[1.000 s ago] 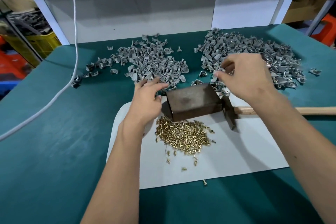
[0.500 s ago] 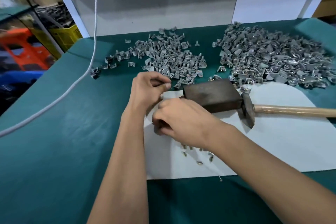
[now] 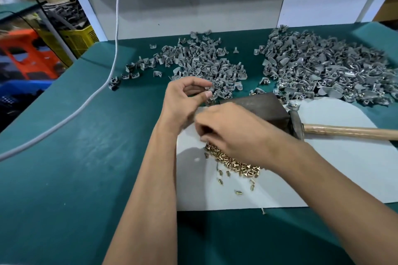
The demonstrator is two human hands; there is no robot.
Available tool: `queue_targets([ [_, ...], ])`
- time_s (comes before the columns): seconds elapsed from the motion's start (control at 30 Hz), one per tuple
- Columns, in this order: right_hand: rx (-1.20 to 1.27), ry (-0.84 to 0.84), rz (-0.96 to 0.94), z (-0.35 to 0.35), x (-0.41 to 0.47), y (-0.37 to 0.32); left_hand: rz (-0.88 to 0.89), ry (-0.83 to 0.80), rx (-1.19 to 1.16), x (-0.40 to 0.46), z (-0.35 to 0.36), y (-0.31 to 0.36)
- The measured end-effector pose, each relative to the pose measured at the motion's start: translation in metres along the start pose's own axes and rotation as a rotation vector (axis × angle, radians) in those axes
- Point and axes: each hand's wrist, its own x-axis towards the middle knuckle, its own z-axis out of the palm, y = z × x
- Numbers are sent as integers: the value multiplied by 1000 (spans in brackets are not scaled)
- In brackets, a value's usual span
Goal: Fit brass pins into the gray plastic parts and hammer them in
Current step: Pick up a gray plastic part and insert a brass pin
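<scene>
We see the brass pins [image 3: 233, 164] piled on a white sheet [image 3: 336, 170] lying on the green bench [image 3: 81, 157], just in front of a dark metal block [image 3: 261, 106]; a few loose pins lie scattered at the pile's near edge. The right hand [image 3: 233, 130] hovers over the far part of the pile, knuckles up, fingers curled down toward the pins. We cannot tell whether its grip has a pin; the fingertips are hidden under the hand. The left hand [image 3: 184, 100] is just beside it, to the left and a bit farther back, its grip pinching one small gray plastic part [image 3: 209, 88] between thumb and index finger, held above the bench. Behind the hands sit two heaps of gray parts: a smaller, looser left heap [image 3: 200, 64] and a bigger, denser right heap [image 3: 327, 66], clear bench between them. Some parts in the right heap show shiny bits; too small to say more. A hammer [image 3: 323, 129] lies on the sheet, head touching the block's right side, wooden handle running off the right edge. A white cable [image 3: 107, 75] hangs down from above and trails across the bench to the left. Beyond the bench on the left we see a yellow crate [image 3: 79, 38] and an orange stool [image 3: 28, 54].
</scene>
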Motion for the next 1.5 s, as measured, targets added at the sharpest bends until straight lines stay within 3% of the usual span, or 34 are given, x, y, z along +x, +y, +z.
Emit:
queue_targets([
  [0.1,86,185,83,-12,-16,19,-5,72,-76,-1,4,3],
  [0.27,99,549,226,-20,-41,58,2,2,-135,-3,27,10],
  [0.5,349,932,728,-11,-56,103,50,20,-87,-9,50,7],
  [0.97,120,919,712,-11,-52,85,97,18,-82,-14,50,11],
  [1.27,228,756,427,-4,-46,68,154,-130,-113,-23,59,23],
  [1.5,265,792,402,0,-45,65,155,-158,-136,-23,61,22],
])
